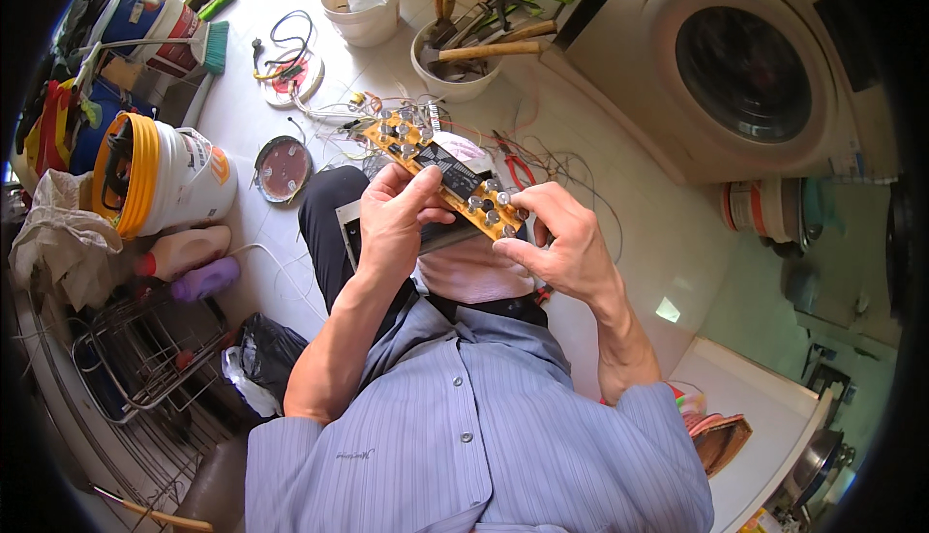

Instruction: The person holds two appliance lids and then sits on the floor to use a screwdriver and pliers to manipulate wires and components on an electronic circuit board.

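A long yellow-orange circuit board [484,206] is held tilted above my lap. It carries several round metallic buttons or parts and a black rectangular module [447,167] in the middle. My left hand [395,222] pinches the board near its middle, with the thumb on top. My right hand [566,243] grips the right end between thumb and fingers. Below the board, a metal-edged dark panel [350,228] and pinkish cloth [469,274] lie on my lap, partly hidden. Red-handled pliers [518,167] and loose wires [571,161] lie on the floor just beyond.
A tub of hand tools [455,80], a white bucket [363,18], a coiled cable [288,74] and a round dark plate [284,168] stand or lie ahead. A washing machine [740,74] is far right. A yellow-rimmed bucket [198,177], bottles [194,248] and a wire rack [145,349] are left.
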Demonstrator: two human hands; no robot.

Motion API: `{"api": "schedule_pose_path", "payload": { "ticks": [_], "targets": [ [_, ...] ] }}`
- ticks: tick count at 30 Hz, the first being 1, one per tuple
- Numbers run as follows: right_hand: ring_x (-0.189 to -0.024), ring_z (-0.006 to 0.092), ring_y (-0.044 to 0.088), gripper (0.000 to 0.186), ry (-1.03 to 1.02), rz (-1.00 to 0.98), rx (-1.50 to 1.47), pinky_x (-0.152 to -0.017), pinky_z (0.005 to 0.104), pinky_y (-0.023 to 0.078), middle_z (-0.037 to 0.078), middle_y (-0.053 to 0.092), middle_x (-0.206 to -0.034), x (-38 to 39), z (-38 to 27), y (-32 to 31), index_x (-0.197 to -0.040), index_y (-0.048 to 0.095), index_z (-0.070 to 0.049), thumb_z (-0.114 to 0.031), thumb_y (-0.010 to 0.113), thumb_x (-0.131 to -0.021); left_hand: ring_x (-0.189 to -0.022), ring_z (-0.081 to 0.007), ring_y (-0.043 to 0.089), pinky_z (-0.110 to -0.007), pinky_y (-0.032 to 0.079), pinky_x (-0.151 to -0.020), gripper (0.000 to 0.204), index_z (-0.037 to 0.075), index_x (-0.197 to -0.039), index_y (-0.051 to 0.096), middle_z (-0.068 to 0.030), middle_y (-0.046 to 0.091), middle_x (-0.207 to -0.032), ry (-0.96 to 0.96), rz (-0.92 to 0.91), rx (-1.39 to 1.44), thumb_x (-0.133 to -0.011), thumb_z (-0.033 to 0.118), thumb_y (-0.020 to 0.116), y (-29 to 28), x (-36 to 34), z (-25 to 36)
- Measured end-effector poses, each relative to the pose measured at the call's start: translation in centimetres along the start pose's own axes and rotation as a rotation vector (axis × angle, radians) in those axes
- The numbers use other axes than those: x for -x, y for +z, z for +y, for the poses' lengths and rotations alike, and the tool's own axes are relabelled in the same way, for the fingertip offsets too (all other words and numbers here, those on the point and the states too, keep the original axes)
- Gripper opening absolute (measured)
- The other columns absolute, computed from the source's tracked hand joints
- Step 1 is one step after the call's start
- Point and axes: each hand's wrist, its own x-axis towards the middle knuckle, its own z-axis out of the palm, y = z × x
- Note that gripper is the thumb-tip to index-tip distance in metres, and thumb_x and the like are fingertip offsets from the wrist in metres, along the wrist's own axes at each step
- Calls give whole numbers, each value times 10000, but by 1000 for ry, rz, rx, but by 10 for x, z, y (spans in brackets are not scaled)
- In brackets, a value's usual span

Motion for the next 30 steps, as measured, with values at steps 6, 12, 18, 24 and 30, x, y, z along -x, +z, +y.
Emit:
{"api": "schedule_pose_path", "payload": {
  "ticks": [6, 12, 18, 24, 30],
  "targets": [
    [-668, 227, 611, 533, 72, -36, -24, -629, 336, 510, 141, 655, -966, -5, -14, 4, -1141, 651, 31, -260, 858, -746, -684, -124, 695, -243, 597, -591, 193, -13, -1038, 605, -113, 717, -892, 16, 33, 7, -956, 135, 698, 1, 4, 6],
    [-620, 143, 581, 546, 197, -63, -136, -594, 297, 484, 118, 668, -923, -10, -16, 12, -1151, 653, 41, -279, 861, -760, -675, -118, 690, -250, 606, -592, 213, -2, -1091, 608, -94, 711, -926, 14, 26, 7, -962, 145, 693, -2, 4, 9],
    [-616, 108, 563, 516, 220, -109, -164, -586, 279, 475, 94, 673, -896, -14, -24, 13, -1144, 659, 47, -250, 856, -772, -668, -116, 685, -250, 606, -588, 200, 4, -1061, 605, -89, 706, -902, 22, 43, 27, -959, 149, 700, -7, 6, 7],
    [-634, 108, 567, 499, 316, -69, -204, -597, 279, 485, 88, 675, -880, -17, -25, 19, -1143, 656, 39, -248, 843, -780, -730, -135, 705, -262, 607, -633, 198, -12, -1037, 622, -88, 709, -883, 32, 16, 20, -946, 140, 709, -4, 10, 10],
    [-692, 170, 622, 529, 236, -40, -10, -633, 317, 517, 110, 662, -949, -16, -25, 23, -1163, 644, 17, -241, 855, -751, -816, -162, 718, -277, 612, -678, 259, -20, -1169, 604, -103, 715, -1001, 31, -26, 34, -945, 94, 667, -5, 14, 11]
  ]
}}
